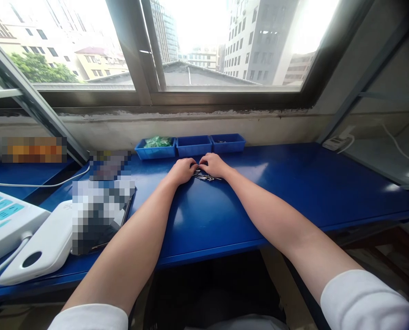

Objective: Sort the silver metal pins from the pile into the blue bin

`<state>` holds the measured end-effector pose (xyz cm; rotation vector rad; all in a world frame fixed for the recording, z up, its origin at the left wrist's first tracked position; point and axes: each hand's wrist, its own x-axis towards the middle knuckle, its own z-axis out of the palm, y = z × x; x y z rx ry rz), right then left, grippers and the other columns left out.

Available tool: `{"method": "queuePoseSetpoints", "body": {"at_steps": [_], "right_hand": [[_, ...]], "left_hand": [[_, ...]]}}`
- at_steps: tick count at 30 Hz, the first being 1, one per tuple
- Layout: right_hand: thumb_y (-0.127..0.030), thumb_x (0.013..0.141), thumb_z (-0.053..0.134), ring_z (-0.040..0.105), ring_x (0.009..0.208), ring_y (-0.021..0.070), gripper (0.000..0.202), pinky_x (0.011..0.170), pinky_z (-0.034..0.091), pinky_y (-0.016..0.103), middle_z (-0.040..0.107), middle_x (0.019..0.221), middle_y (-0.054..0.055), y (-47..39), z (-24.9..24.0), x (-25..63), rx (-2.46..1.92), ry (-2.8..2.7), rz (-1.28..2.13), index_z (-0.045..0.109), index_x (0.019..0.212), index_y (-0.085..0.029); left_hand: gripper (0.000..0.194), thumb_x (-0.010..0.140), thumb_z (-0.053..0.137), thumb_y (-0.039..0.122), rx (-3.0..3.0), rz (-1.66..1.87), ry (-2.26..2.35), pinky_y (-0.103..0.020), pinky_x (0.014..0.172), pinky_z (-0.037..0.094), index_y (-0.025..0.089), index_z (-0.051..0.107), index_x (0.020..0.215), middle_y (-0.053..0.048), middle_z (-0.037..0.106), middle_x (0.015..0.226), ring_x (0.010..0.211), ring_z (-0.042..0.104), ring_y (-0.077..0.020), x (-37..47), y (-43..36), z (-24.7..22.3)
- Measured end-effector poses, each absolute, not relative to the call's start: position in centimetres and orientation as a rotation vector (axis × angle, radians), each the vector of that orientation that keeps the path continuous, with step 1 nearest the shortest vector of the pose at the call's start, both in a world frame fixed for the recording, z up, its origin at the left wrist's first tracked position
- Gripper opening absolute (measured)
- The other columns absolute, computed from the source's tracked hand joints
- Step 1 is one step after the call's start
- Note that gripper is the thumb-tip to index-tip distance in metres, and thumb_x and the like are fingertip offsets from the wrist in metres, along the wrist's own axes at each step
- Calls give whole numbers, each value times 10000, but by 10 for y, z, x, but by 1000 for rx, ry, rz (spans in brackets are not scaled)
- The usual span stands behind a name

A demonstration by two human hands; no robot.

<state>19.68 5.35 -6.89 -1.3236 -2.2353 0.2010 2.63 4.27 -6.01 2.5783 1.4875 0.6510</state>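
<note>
Close in front of the bins, a small pile of thin metal pieces (207,177) lies on the blue tabletop (204,224). My left hand (183,171) is at the pile's left edge, its fingers curled and drawn together. From the right, my right hand (213,165) reaches over the back of the pile, thumb and fingertips pinched. The fingertips of both hands nearly meet. Whatever sits between them is too small to make out.
Behind my hands stand a blue bin with green plastic packets (158,141), a middle blue bin (194,149) and a right blue bin (229,145) with some small pieces. A white power strip (8,224) and a white device (42,247) lie at left. A window is behind.
</note>
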Motion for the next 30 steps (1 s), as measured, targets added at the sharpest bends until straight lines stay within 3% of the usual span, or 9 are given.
{"method": "queuePoseSetpoints", "body": {"at_steps": [6,18,27,30], "right_hand": [[-291,806,565,564,835,157,154,797,412,267,626,859,49,55,-70,197,-1303,-2206,194,677,818,-185],[-338,881,421,530,670,129,309,650,362,240,616,704,29,49,-60,195,-1238,-1884,168,598,702,-160],[-381,862,411,481,584,118,359,587,329,247,562,588,3,45,-58,192,-1291,-1912,286,555,614,-166],[-383,839,457,514,639,119,300,619,354,241,613,672,7,45,-58,192,-1239,-1914,365,592,688,-163]], "left_hand": [[306,871,395,329,2572,670,1468,-293,793,464,193,661,938,-69,687,956,885,615,-222,26,43,-60],[245,833,471,273,2465,1153,1318,-278,827,469,177,648,972,-54,693,945,876,629,-192,30,38,-53],[197,837,481,259,2514,1139,1320,-278,780,472,176,657,867,-51,698,871,814,631,-189,30,37,-50],[190,836,471,236,2513,1150,1343,-279,766,469,173,648,868,-54,689,858,809,620,-189,29,40,-52]]}}
